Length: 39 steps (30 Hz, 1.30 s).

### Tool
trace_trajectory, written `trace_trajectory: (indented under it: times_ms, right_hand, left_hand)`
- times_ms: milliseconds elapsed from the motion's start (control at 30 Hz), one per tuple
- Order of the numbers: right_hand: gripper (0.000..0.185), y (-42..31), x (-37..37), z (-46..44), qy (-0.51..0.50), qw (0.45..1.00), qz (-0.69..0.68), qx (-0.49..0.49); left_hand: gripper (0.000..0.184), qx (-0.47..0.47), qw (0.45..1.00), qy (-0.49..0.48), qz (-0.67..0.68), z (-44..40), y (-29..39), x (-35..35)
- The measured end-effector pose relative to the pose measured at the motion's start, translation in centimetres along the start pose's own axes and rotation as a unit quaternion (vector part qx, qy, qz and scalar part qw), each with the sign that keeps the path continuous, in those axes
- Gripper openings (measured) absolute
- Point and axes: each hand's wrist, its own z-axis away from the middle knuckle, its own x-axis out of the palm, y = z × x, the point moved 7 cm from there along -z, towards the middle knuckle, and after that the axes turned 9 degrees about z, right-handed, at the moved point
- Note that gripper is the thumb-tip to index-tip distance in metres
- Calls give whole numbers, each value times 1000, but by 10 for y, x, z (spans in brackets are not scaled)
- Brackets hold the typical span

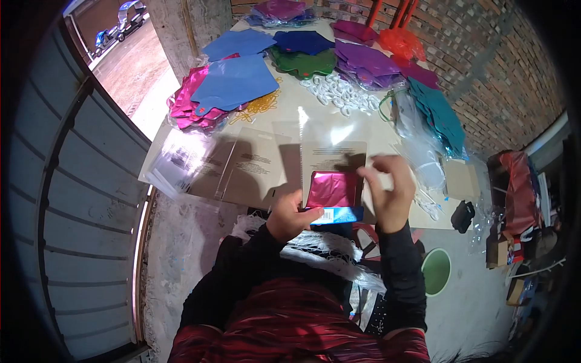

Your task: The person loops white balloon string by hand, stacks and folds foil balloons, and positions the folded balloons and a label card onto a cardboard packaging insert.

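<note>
Near the table's front edge, a shiny pink foil piece shows in a dark-edged pack with a blue strip and barcode along its bottom. My left hand grips the pack's lower left corner, thumb over the blue strip. Raised beside its upper right corner is my right hand, its fingers curled towards the thumb; whether anything is between the fingertips I cannot make out. Behind the pack lies a clear printed plastic bag, with more clear bags to the left.
Coloured sheets in blue, purple and teal lie around the table's back. White loops and yellow loops are between them. White strings hang below the front edge. A green bucket stands right.
</note>
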Motion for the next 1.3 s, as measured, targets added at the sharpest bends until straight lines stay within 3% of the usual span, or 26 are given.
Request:
trace_trajectory:
  times_ms: [33,67,167,400,433,533,600,667,733,833,900,967,1100,1300]
  right_hand:
    - [19,-22,8,2,-51,989,-9,-136]
    - [15,-36,14,4,-87,983,-1,-159]
    - [14,-33,31,7,-160,981,-5,-106]
    - [7,-11,61,24,-236,971,10,15]
    - [6,-6,62,25,-242,969,25,48]
    - [8,21,39,14,-127,978,-89,137]
    - [11,47,2,15,-15,967,-154,201]
    - [13,61,-14,30,-7,940,-203,273]
    - [14,70,-3,56,-90,914,-251,306]
    - [14,55,21,91,-151,828,-383,381]
    - [16,49,32,103,-140,801,-439,381]
    - [15,47,37,103,-127,788,-476,370]
    - [11,41,44,100,-95,758,-528,372]
    - [7,37,43,97,-109,787,-468,386]
  left_hand:
    - [23,4,1000,-2,-4,1,5,2]
    - [23,6,1000,-6,-8,1,8,5]
    - [25,22,996,-53,75,0,2,17]
    - [25,-16,998,-60,23,5,-18,20]
    - [24,1,994,-85,-69,4,-25,21]
    - [23,20,998,-63,4,8,-25,24]
    - [23,-44,995,1,86,11,-20,10]
    - [26,-3,995,38,91,6,-18,-10]
    - [23,30,990,85,104,4,-5,-14]
    - [20,45,988,75,130,4,6,-8]
    - [18,52,991,122,3,7,-21,-27]
    - [16,54,990,125,-46,9,-25,-30]
    - [14,71,993,90,30,13,-3,-10]
    - [11,67,990,62,106,16,7,2]
